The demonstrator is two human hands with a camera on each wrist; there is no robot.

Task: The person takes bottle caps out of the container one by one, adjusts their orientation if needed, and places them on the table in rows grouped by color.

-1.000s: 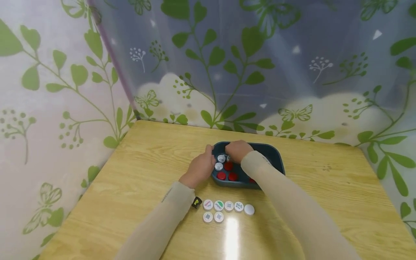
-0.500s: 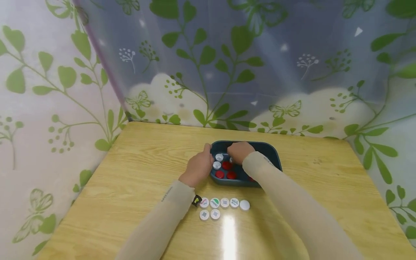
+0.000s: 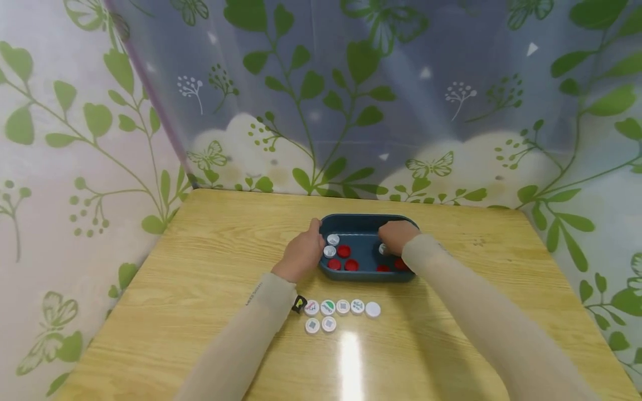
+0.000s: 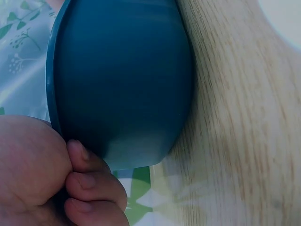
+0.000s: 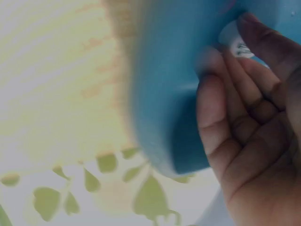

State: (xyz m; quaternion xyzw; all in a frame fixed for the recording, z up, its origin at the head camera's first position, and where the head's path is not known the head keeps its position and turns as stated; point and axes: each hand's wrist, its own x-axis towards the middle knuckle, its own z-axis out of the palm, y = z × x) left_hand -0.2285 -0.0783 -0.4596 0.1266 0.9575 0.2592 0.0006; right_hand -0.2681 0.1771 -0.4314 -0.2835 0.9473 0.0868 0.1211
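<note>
My left hand (image 3: pixel 302 252) grips the left end of a dark blue tray (image 3: pixel 366 275), thumb over the rim; in the left wrist view its fingertips (image 4: pixel 94 186) curl against the outer wall. Inside the tray's right half, my right hand (image 3: pixel 401 236) pinches a white bottle cap (image 3: pixel 383 249) with printed marks. In the right wrist view the white cap (image 5: pixel 242 47) sits between thumb and fingers. Two upturned white caps (image 3: pixel 331 246) lie at the tray's left end beside red caps (image 3: pixel 344 251). More red caps (image 3: pixel 400 264) lie at the front right, partly under the hand.
Before the tray, several white printed caps (image 3: pixel 343 307) lie in two rows on the wooden table (image 3: pixel 241 228). A small black piece (image 3: pixel 299 303) shows at the left cuff. A leaf-patterned curtain (image 3: pixel 311 111) stands behind the table.
My right hand has moved from the tray's left part to its right part, carrying a white bottle cap. My left hand stays on the tray's left rim. The head view has shifted slightly.
</note>
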